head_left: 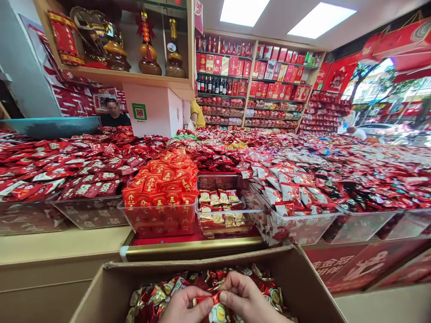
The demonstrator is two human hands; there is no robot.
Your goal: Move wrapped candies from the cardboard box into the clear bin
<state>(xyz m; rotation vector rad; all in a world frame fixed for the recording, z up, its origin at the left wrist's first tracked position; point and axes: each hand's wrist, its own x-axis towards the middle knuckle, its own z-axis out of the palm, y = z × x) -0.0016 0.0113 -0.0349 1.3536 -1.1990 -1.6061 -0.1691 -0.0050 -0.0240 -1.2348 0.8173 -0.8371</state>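
Observation:
Over an open cardboard box [299, 273] at the bottom of the head view, my left hand [188, 307] and my right hand [244, 300] meet at one small red and gold candy packet [217, 312]. The fingers of both hands pinch its upper red edge. Below and around the hands, the box holds many red and gold wrapped packets [155, 296]. Straight behind the box stands a clear plastic bin [229, 215] with similar packets laid in rows.
Left of that bin is a clear bin of red packets [161, 220]; to the right, one of white and red packets [303, 224]. Heaped candy covers the counter. A teal basin [57, 128], a person [114, 117] and a yellow-shirted person [198, 114] are farther back.

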